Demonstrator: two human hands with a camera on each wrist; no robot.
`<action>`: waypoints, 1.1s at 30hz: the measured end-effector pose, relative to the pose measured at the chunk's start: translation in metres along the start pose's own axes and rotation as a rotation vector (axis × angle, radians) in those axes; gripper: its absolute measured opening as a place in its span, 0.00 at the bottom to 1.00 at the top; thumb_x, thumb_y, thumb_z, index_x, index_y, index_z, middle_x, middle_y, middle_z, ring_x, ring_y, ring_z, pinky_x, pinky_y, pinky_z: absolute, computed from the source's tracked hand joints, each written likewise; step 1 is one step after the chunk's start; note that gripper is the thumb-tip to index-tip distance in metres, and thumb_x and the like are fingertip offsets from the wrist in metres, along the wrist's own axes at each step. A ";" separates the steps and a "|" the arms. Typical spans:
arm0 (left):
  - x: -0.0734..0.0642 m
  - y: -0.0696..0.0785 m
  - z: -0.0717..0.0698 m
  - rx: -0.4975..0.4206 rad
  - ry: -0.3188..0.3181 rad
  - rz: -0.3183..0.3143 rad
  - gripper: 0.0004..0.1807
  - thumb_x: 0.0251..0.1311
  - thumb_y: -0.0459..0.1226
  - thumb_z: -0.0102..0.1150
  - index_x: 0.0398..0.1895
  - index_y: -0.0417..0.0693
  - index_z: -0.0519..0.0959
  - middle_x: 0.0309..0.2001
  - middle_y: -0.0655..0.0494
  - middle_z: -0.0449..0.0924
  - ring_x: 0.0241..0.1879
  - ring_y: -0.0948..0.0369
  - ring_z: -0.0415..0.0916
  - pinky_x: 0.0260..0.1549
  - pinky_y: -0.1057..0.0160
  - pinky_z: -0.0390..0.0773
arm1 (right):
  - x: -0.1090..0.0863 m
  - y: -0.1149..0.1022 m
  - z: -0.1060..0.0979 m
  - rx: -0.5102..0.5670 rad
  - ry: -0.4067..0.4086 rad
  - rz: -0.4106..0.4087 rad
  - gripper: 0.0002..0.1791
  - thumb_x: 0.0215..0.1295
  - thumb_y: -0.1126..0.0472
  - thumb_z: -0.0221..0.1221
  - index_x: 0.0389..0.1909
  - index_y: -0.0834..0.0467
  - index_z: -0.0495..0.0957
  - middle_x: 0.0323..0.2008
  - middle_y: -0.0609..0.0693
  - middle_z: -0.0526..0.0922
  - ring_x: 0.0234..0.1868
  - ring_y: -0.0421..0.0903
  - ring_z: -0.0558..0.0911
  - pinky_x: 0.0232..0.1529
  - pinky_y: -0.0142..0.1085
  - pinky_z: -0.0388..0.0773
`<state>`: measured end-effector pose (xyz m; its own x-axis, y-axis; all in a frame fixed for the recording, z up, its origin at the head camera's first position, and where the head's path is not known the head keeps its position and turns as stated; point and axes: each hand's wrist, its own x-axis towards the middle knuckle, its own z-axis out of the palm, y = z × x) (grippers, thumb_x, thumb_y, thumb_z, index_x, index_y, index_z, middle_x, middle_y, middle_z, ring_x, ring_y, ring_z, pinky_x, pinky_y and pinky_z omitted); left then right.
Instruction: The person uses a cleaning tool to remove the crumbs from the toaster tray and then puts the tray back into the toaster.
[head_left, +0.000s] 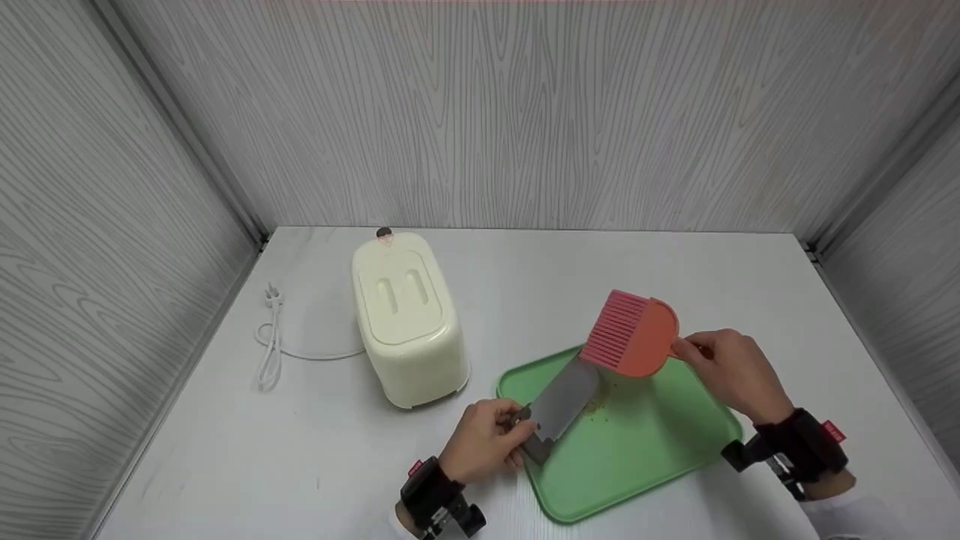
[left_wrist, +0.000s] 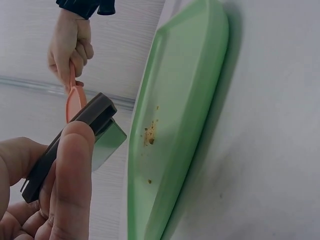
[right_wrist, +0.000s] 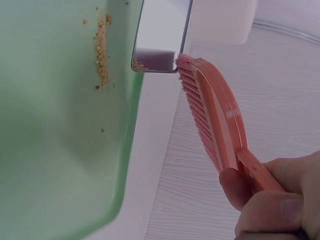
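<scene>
My left hand (head_left: 484, 441) grips the dark end of a flat grey metal crumb tray (head_left: 564, 397), thumb on top, held tilted above a green tray (head_left: 637, 450). In my right hand (head_left: 739, 377) is the handle of an orange brush (head_left: 651, 341) with pink bristles. The bristle tips meet the far end of the crumb tray in the right wrist view. A few crumbs (right_wrist: 138, 65) cling in that end's corner. Below, a small line of brown crumbs (right_wrist: 101, 55) lies on the green tray. In the left wrist view the brush is partly hidden behind the crumb tray's dark end.
A cream toaster (head_left: 409, 330) with a lid on top stands left of the green tray. Its white cord and plug (head_left: 273, 330) lie on the white table (head_left: 247, 450) further left. Grey wood-grain panels (head_left: 525, 112) enclose the back and sides.
</scene>
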<state>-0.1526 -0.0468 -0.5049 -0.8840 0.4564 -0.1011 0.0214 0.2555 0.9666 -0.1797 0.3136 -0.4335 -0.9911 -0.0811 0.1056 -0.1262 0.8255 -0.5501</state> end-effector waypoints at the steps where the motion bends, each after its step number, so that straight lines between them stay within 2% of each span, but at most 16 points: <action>1: 0.000 0.000 0.000 0.000 -0.003 0.003 0.09 0.73 0.39 0.64 0.45 0.42 0.85 0.29 0.51 0.88 0.18 0.68 0.80 0.25 0.55 0.89 | 0.000 0.000 0.001 -0.005 0.001 -0.003 0.17 0.80 0.53 0.59 0.33 0.55 0.89 0.17 0.41 0.59 0.20 0.36 0.59 0.23 0.30 0.53; 7: 0.000 -0.001 0.001 0.001 -0.007 0.005 0.08 0.73 0.39 0.64 0.44 0.44 0.86 0.27 0.59 0.85 0.18 0.68 0.80 0.24 0.58 0.88 | -0.001 0.004 0.004 -0.028 -0.013 0.004 0.16 0.79 0.54 0.59 0.36 0.56 0.90 0.16 0.40 0.59 0.19 0.37 0.58 0.23 0.31 0.52; 9: 0.000 -0.001 0.001 0.003 -0.006 0.005 0.08 0.73 0.39 0.64 0.44 0.45 0.86 0.26 0.59 0.85 0.18 0.68 0.80 0.24 0.58 0.88 | -0.003 0.005 0.004 -0.036 -0.016 0.011 0.16 0.79 0.54 0.59 0.33 0.56 0.90 0.16 0.40 0.59 0.19 0.37 0.58 0.23 0.30 0.52; 15: -0.001 0.001 0.001 0.010 0.008 0.026 0.09 0.73 0.40 0.64 0.43 0.42 0.86 0.30 0.49 0.88 0.19 0.68 0.80 0.26 0.51 0.89 | -0.008 0.007 0.003 -0.066 -0.029 0.000 0.16 0.78 0.55 0.60 0.33 0.56 0.90 0.16 0.40 0.61 0.20 0.37 0.60 0.23 0.30 0.53; 18: -0.001 0.002 0.000 0.009 0.014 0.018 0.09 0.73 0.40 0.65 0.44 0.43 0.86 0.31 0.48 0.89 0.19 0.68 0.80 0.26 0.52 0.89 | -0.011 0.007 0.003 -0.080 -0.029 -0.011 0.15 0.78 0.56 0.60 0.33 0.56 0.91 0.16 0.40 0.61 0.20 0.36 0.59 0.23 0.29 0.52; 25: 0.000 0.001 0.000 0.004 0.022 0.016 0.08 0.73 0.40 0.65 0.43 0.44 0.86 0.31 0.51 0.90 0.19 0.68 0.81 0.23 0.65 0.86 | -0.019 0.006 0.003 -0.103 -0.026 -0.024 0.17 0.78 0.55 0.61 0.27 0.55 0.87 0.16 0.40 0.60 0.19 0.35 0.59 0.23 0.29 0.52; 29: 0.000 0.000 0.000 0.022 0.019 0.037 0.09 0.73 0.40 0.65 0.43 0.43 0.86 0.30 0.48 0.89 0.19 0.67 0.80 0.22 0.67 0.85 | -0.022 0.006 0.003 -0.107 -0.021 -0.030 0.18 0.77 0.57 0.62 0.23 0.53 0.83 0.16 0.39 0.59 0.19 0.34 0.58 0.23 0.28 0.51; 33: 0.000 0.000 0.000 0.037 0.025 0.045 0.09 0.72 0.40 0.65 0.43 0.42 0.86 0.30 0.45 0.88 0.18 0.67 0.80 0.21 0.69 0.82 | -0.024 0.006 0.001 -0.101 -0.026 -0.031 0.15 0.77 0.57 0.62 0.28 0.54 0.88 0.16 0.39 0.62 0.19 0.34 0.59 0.23 0.28 0.52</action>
<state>-0.1524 -0.0466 -0.5048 -0.8931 0.4470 -0.0515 0.0780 0.2666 0.9607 -0.1564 0.3206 -0.4402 -0.9877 -0.1209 0.0992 -0.1533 0.8743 -0.4605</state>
